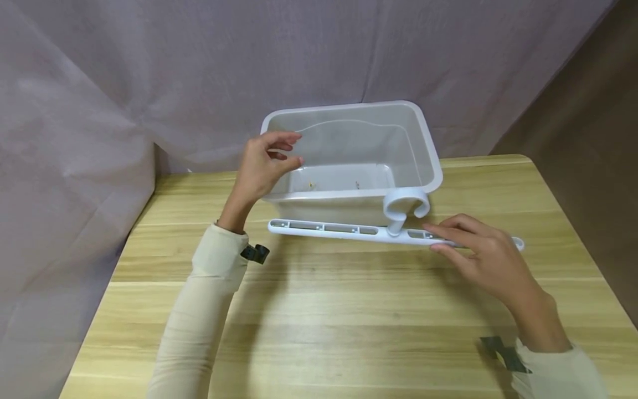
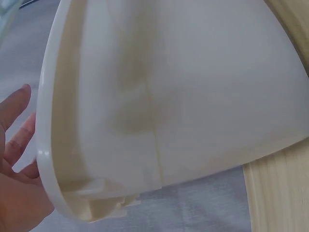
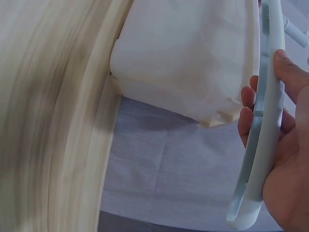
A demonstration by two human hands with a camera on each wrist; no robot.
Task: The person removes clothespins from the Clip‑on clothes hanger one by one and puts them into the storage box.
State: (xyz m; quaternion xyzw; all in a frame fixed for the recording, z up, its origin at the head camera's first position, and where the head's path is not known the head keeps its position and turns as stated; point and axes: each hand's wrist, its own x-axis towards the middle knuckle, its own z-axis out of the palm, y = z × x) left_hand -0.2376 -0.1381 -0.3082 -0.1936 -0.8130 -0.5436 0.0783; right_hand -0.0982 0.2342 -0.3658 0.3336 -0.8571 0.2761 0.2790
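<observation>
A pale blue plastic clothes hanger (image 1: 344, 231) with a thick curved hook hangs in front of a white plastic bin (image 1: 432, 166). My right hand (image 1: 485, 260) grips the hanger by its right arm; in the right wrist view, the fingers and thumb of the hand (image 3: 289, 159) wrap around the hanger (image 3: 270, 125). The left hand (image 1: 261, 166) is raised at the bin's left rim with thumb and fingers apart, holding nothing. In the left wrist view, that hand (image 2: 19, 169) appears beside the rim of the bin (image 2: 193, 96).
The bin stands at the back of a wood-grain table (image 1: 359, 321), against a grey cloth (image 1: 209, 66). Small coloured specks (image 1: 311, 184) show on the bin's floor. A brown surface (image 1: 593, 138) lies beyond the table's right edge.
</observation>
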